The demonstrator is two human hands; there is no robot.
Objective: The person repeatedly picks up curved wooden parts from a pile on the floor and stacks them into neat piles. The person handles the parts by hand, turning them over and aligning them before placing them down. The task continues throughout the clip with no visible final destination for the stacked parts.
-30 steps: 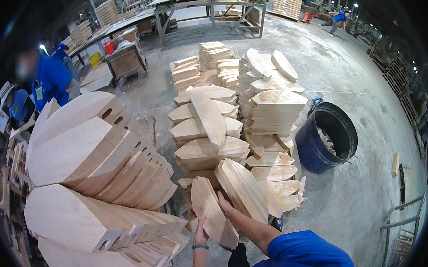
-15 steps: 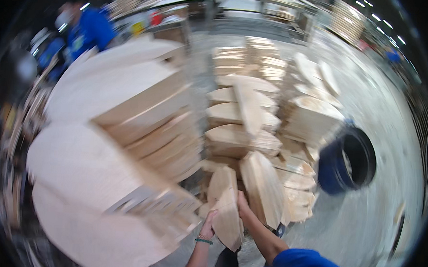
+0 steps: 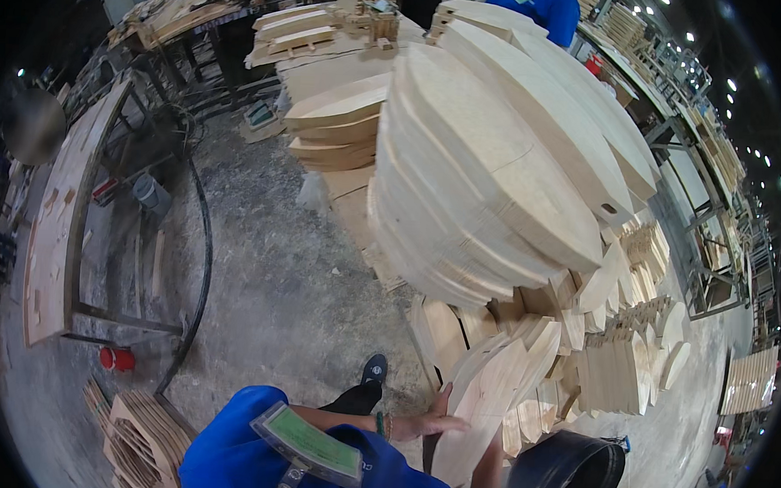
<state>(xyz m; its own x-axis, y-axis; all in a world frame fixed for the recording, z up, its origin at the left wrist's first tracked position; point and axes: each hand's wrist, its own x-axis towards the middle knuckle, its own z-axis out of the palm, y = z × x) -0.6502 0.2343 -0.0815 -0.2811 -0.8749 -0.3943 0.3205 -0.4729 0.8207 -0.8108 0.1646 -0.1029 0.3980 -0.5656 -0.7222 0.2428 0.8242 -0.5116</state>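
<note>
A pale, curved wooden board with a pointed end stands steeply tilted in front of me. My left hand, a beaded bracelet on its wrist, grips the near edge, thumb raised and fingers lying across the face. Beyond the board my right forearm comes up from below; the board hides that hand, so its fingers do not show. More cut wooden boards lean right behind the held one. Above them rises a big stack of wide curved panels.
A dark blue bin stands right of the board. Bundles of shaped wooden pieces sit on the floor farther right. At left are a long workbench, a black hose and a red container. A co-worker's blue sleeve shows behind the stack.
My view has swung to the left, so the panel stack moves from the left side to the right of centre. The board stays with my left hand; my right hand is now hidden.
</note>
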